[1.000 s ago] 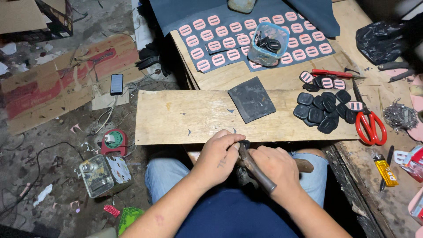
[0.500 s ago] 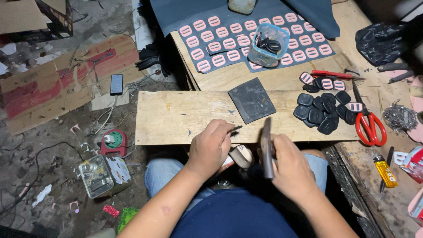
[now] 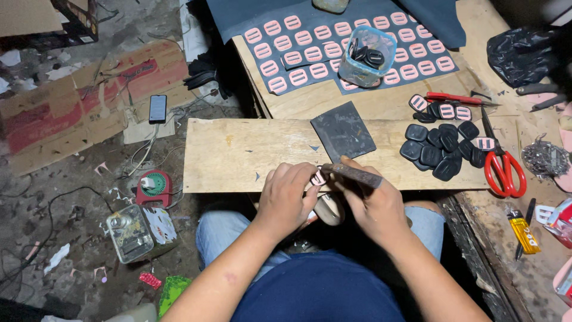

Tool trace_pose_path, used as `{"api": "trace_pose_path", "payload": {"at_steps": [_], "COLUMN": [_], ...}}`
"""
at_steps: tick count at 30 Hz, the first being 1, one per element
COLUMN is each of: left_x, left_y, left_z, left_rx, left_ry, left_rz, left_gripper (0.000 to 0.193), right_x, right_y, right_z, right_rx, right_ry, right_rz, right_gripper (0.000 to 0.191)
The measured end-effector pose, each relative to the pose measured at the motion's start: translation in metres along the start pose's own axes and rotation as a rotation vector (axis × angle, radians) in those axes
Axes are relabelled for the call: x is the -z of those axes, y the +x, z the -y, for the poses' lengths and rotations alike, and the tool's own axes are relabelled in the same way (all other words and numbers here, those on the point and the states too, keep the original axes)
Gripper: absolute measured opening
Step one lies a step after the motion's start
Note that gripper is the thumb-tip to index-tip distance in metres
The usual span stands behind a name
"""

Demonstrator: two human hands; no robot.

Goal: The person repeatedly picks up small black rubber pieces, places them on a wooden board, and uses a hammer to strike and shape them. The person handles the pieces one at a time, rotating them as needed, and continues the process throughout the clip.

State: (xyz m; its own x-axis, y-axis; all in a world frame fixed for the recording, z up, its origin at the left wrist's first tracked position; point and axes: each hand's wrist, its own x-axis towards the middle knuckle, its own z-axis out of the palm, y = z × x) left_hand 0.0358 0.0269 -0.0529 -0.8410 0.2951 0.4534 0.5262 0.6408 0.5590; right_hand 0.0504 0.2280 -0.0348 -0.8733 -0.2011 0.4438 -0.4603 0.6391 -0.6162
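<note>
My left hand (image 3: 287, 195) pinches a small pink piece (image 3: 319, 177) at the front edge of a wooden plank (image 3: 238, 155). My right hand (image 3: 375, 206) grips a dark metal tool (image 3: 353, 173), whose tip lies against the pink piece. A dark square pad (image 3: 342, 132) lies on the plank just beyond my hands. To the right is a heap of several black rounded pieces (image 3: 444, 149).
Red-handled scissors (image 3: 503, 170) and a yellow lighter (image 3: 524, 231) lie at the right. A dark sheet with several pink pieces (image 3: 298, 42) and a clear cup (image 3: 367, 56) sit farther back. On the floor at the left are a phone (image 3: 157, 108), cardboard (image 3: 71, 107), cables and a small box (image 3: 132, 234).
My right hand has turned the tool from upright to lying flat, with its tip brought onto the pink piece. Both hands have moved up to the plank's edge.
</note>
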Motion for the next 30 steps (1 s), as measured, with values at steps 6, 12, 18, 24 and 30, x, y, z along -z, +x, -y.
{"api": "trace_pose_path", "payload": {"at_steps": [6, 12, 18, 24, 30], "left_x": [-0.003, -0.007, -0.008, -0.007, -0.008], "left_y": [0.003, 0.003, 0.003, 0.001, 0.001], "left_z": [-0.001, -0.001, 0.004, 0.007, 0.010], "left_rx": [0.082, 0.107, 0.178, 0.149, 0.167], "left_ry": [-0.010, -0.018, -0.081, -0.119, -0.128], "left_rz": [0.037, 0.025, 0.012, -0.002, 0.020], "left_gripper": [0.039, 0.040, 0.036, 0.035, 0.038], "right_x": [0.004, 0.021, 0.018, 0.005, -0.010], "right_y": [0.001, -0.003, 0.001, 0.004, 0.010], "right_z": [0.005, 0.002, -0.002, 0.007, 0.013], "right_rx": [-0.068, -0.059, 0.013, -0.077, -0.089], "right_ry": [-0.052, -0.054, -0.043, -0.115, -0.134], "right_rz": [0.117, 0.203, 0.100, 0.147, 0.096], "right_gripper": [0.048, 0.049, 0.041, 0.047, 0.046]}}
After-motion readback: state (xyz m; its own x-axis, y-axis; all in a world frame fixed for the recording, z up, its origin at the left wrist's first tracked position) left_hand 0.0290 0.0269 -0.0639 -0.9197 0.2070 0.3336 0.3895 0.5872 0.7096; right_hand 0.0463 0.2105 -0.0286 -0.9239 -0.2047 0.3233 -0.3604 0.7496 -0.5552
